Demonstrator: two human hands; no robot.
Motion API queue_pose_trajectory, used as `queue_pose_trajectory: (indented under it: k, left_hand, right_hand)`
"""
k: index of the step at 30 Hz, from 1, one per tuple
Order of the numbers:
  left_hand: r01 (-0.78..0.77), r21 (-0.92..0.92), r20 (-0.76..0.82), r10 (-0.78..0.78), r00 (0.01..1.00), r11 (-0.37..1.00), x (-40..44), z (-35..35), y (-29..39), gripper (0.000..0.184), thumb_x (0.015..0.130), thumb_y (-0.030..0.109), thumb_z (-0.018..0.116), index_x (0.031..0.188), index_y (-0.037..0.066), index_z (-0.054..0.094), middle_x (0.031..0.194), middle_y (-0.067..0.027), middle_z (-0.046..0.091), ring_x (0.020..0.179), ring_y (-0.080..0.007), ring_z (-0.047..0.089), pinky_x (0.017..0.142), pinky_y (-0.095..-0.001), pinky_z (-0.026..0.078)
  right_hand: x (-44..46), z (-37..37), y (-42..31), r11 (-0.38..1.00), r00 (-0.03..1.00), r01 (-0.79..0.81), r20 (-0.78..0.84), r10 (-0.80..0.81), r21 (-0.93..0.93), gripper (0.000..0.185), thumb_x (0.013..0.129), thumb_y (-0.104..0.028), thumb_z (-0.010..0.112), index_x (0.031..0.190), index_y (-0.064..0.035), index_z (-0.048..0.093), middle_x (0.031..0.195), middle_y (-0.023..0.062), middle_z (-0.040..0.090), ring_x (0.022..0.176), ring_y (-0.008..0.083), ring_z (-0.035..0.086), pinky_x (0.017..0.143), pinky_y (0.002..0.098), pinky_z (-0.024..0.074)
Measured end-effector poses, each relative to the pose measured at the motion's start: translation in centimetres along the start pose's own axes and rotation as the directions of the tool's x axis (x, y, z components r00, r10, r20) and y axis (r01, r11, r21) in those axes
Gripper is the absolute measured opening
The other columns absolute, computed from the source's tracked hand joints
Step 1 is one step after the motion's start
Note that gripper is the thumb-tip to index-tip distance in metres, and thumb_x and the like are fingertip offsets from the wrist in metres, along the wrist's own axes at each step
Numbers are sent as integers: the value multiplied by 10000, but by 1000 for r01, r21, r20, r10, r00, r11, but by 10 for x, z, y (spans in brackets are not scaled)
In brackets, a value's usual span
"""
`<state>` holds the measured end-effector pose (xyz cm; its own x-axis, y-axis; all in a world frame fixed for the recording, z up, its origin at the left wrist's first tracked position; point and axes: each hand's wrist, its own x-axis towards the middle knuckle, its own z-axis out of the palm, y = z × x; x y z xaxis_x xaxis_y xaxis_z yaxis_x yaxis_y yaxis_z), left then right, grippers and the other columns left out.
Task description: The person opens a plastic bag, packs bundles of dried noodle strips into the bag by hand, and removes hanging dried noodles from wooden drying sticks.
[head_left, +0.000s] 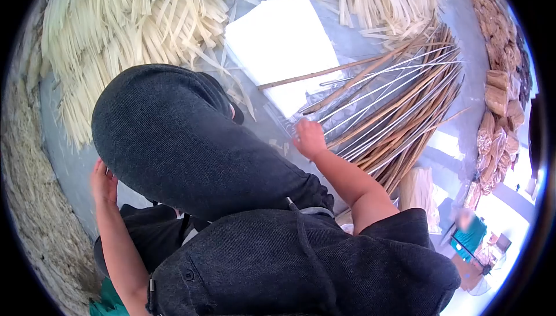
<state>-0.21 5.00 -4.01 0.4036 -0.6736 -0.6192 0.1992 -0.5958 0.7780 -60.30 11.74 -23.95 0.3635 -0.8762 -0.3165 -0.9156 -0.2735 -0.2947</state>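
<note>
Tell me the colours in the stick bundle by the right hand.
The bundle mixes brown and whitish sticks; the head view shows it best.

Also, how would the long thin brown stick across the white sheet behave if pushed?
The long thin brown stick looks fairly stiff, lying almost straight. Being slim, it is probably light. One end reaches the pile of brown and silvery rods, so it may catch there.
</note>
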Motion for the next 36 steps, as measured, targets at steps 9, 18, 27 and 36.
queue_pose_trajectory:
  k: [9, 18, 27, 36]
  left_hand:
    - [30, 16, -42, -29, 999, 999, -7, -27, -12, 337, 959, 197, 540, 1290, 137, 561, 1162, 18, 593, 1035, -100, 560, 932, -289, 453]
    - [-30, 0, -34, 30, 999, 1000, -20, -52, 4, 400, 957, 216, 561, 1350, 151, 527, 1338, 21, 548, 1175, -111, 527, 971, -277, 424]
    - [-132, -91, 25, 135, 991, 987, -59, -51, 41, 368, 960, 207, 555, 1315, 109, 551, 1294, -15, 579, 1137, -136, 562, 947, -284, 446]
    - [-415, -417, 337, 562, 755, 808, -176, 33, 103, 538, 990, 392, 504, 1405, 55, 436, 1334, -112, 553, 1225, -227, 531, 1042, -400, 409]
  right_hand:
    - [46, 8, 54, 754, 747, -657, 115, 655, -21, 341, 841, -325, 639, 1065, -68, 616, 1137, 146, 639, 1053, 299, 623, 862, 435, 499]
    - [-9, -13, 103, 484, 678, -444, -70, 732, 754, 210, 879, -274, 608, 825, -75, 645, 728, 46, 617, 697, 186, 590, 642, 339, 475]
    - [40, -287, -20, 55, 577, 538, -415, 703, 841, 434, 956, -239, 582, 1255, 66, 509, 1170, 95, 597, 1086, 163, 549, 941, 292, 424]
    - [130, -444, -357, 37, 382, 923, -907, -176, 382, 213, 1025, -189, 471, 880, -43, 526, 766, -43, 485, 708, 43, 422, 658, 187, 366]
